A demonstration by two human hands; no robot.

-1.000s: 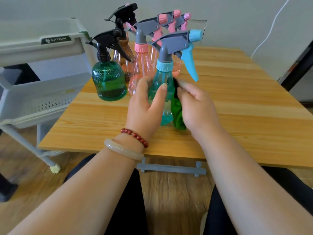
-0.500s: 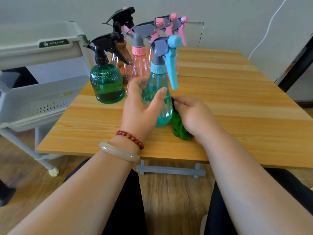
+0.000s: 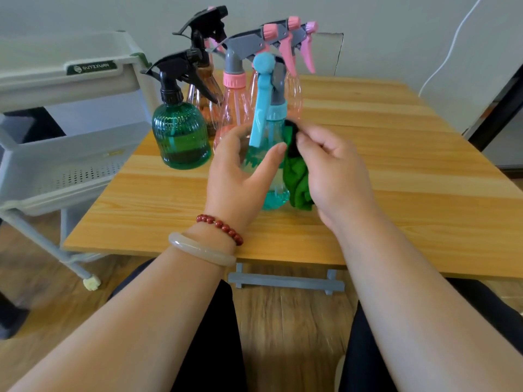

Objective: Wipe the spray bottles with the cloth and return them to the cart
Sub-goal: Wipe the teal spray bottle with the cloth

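Two hands on the teal bottle (image 3: 272, 193): left hand (image 3: 240, 171) wraps its body to steady it, right hand (image 3: 336, 176) pinches the green cloth (image 3: 297, 179) against its right side to wipe. Cart (image 3: 70, 154) stands well left of it.

Upright teal spray bottle (image 3: 273, 193), nozzle toward camera; green cloth (image 3: 298, 182) bunched against its right side.

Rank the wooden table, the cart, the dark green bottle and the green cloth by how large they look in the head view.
1. wooden table
2. cart, cut off at the frame's left edge
3. dark green bottle
4. green cloth, bunched up
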